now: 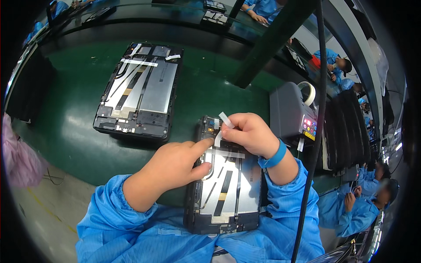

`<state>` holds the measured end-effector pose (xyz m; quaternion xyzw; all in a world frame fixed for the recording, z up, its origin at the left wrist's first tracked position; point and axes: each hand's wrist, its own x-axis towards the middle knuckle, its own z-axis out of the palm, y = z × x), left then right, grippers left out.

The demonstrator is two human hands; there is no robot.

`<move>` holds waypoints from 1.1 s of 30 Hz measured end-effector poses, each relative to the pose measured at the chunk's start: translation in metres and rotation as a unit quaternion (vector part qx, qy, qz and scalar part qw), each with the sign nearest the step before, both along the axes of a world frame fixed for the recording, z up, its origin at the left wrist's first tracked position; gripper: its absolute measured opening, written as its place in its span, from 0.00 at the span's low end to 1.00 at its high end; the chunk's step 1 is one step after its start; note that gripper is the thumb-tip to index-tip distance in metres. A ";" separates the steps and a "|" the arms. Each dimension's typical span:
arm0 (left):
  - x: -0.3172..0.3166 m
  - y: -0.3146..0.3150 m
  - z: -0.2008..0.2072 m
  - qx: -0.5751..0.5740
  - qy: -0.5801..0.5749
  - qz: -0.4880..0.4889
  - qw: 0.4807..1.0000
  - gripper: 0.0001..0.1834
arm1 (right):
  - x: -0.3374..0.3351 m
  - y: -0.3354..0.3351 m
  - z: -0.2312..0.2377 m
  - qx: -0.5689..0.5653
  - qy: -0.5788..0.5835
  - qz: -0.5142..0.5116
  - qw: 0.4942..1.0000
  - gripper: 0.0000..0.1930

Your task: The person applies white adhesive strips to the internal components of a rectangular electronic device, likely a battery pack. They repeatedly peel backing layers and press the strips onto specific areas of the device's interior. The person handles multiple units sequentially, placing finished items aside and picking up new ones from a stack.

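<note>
1. Tablet (228, 193), back cover off, lies face down at the near edge of the green table (70, 127), directly in front of the person and between both forearms; its near end overhangs the blue-sleeved lap.
2. Silver plate and dark flat cables show inside the tablet; a white tape strip (228, 154) runs across its upper part.
3. Left hand (175, 166): index finger stretched out, tip pressing on the left end of the tape strip; thumb lies against the tablet's left edge just below; other fingers curled in. It grips nothing.
4. Right hand (247, 131): fingers pressed together in a pinch on a tape piece (222, 127), a small white length that bends at the fingertips, one end sticking up and left, the other hanging down toward the tape strip. Whether that end touches the strip cannot be told.
5. Blue wristband (274, 156) sits on the right wrist.
6. Second tablet (140, 90), also opened, lies farther back and to the left on the table, well apart from both hands, with white tape bits across its top.
7. Grey tape dispenser (291, 111) stands just right of the right hand, a tape roll (310, 93) on top and a lit panel on its side.
8. Black cable (318, 131) hangs down past the dispenser.
9. Other people in blue coats sit along the right rim and far edge.
</note>
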<state>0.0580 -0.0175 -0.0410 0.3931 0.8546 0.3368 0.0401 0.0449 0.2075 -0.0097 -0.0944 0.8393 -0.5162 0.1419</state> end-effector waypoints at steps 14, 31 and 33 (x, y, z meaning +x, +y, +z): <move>0.001 0.000 -0.003 0.007 -0.004 0.005 1.000 0.27 | -0.019 -0.015 0.010 0.246 0.040 0.007 0.968 0.14; 0.002 0.002 0.000 -0.034 0.020 0.016 0.999 0.28 | 0.017 -0.015 0.005 0.168 0.289 0.037 0.942 0.13; 0.003 0.002 0.000 -0.041 0.029 0.018 0.999 0.28 | 0.028 -0.013 0.005 0.157 0.201 0.053 0.966 0.18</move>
